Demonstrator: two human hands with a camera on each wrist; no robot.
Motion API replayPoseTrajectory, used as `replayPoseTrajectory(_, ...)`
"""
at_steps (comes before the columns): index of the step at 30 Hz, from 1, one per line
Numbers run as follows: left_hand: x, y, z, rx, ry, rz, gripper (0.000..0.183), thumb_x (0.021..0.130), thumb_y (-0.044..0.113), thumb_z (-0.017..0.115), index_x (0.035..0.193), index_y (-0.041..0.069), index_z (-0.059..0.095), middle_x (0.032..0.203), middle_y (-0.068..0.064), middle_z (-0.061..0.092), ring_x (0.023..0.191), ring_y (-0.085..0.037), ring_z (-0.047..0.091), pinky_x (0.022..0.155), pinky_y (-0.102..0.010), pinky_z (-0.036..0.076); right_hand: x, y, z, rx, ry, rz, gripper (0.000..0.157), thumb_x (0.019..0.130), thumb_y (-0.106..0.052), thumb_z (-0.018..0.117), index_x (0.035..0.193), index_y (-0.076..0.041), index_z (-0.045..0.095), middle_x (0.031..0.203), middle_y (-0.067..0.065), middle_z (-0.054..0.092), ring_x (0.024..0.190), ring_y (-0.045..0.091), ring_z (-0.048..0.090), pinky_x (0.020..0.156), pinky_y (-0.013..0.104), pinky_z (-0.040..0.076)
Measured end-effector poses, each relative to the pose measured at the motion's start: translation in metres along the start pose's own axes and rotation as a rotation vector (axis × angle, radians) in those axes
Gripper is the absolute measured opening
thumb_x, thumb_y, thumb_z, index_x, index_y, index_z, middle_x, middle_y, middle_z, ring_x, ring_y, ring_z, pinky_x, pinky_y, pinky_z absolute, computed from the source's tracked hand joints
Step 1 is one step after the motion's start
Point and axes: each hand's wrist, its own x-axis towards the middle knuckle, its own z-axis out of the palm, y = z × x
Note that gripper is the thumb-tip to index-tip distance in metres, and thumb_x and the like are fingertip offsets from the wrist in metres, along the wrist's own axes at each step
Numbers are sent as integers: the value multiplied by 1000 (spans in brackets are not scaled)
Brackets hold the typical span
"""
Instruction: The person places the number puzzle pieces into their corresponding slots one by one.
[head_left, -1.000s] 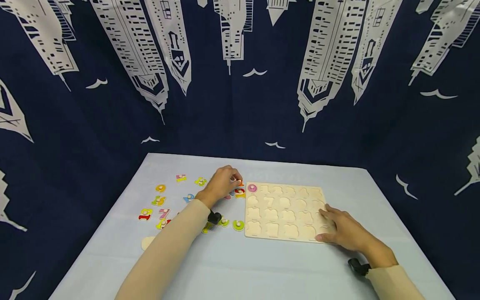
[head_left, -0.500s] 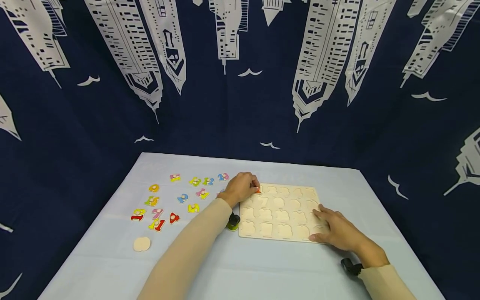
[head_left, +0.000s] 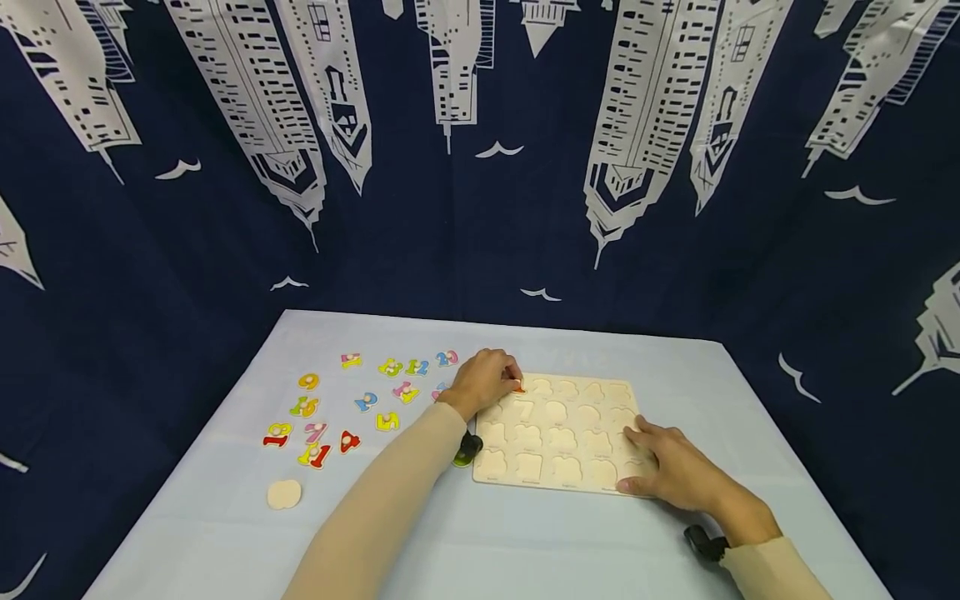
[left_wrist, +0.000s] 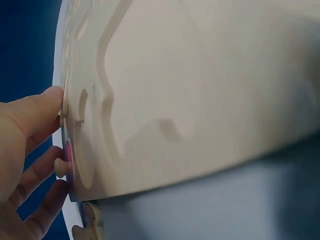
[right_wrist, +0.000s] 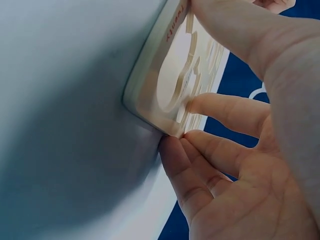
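Note:
The wooden number puzzle board (head_left: 546, 423) lies on the white-covered table, with many shallow recesses. My left hand (head_left: 483, 382) pinches a small orange-red number piece (head_left: 519, 387) by its top at the board's far left corner. In the left wrist view the piece (left_wrist: 65, 97) is edge-on between thumb and finger, over the board. A pink knobbed piece (left_wrist: 69, 162) sits in the board's corner recess, beside my lower fingers. My right hand (head_left: 671, 467) rests at the board's near right corner. Its thumb touches the front edge and its fairly straight fingers touch the right side.
Several loose number pieces are scattered left of the board, among them a red 4 (head_left: 349, 442), a yellow 5 (head_left: 387, 422) and an orange 9 (head_left: 308, 381). A plain wooden piece (head_left: 284, 494) lies nearest the front. A dark blue patterned cloth (head_left: 465, 233) hangs behind the table.
My left hand has carried the orange-red piece rightward, from among the loose pieces onto the board's far left corner. My right hand has stayed at the board. The head view has shifted slightly.

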Motion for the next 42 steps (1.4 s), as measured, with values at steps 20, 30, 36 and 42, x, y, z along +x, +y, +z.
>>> replayPoseTrajectory(20,-27,-30,-33,-31,54,0,19,109,27,85,127,19,88,134,0,85,127,-24,77,112,-45,63,-1,2,-2,-17,27,-19,96,87,-48,103,155,9,67,170,45,49,146,68,57,118,80,51)
replayPoseTrajectory(30,-81,-99,-96,-12,60,-79,25,109,25,85,133,15,85,133,-3,84,125,-29,77,113,-50,63,2,2,5,-1,35,-14,100,86,-52,103,157,8,66,172,43,49,147,66,58,119,79,51)
replayPoseTrajectory(36,-115,-136,-126,-4,-3,-106,23,107,21,87,129,13,87,130,-4,85,124,-31,77,114,-56,62,4,1,6,-10,33,-16,100,86,-53,103,157,7,66,172,42,49,148,67,57,119,80,50)
replayPoseTrajectory(42,-139,-165,-132,10,-74,-106,22,105,21,89,126,15,88,130,-4,87,139,-37,75,125,-60,56,4,2,5,-7,21,-2,101,86,-53,103,157,8,66,172,43,49,149,69,56,119,81,50)
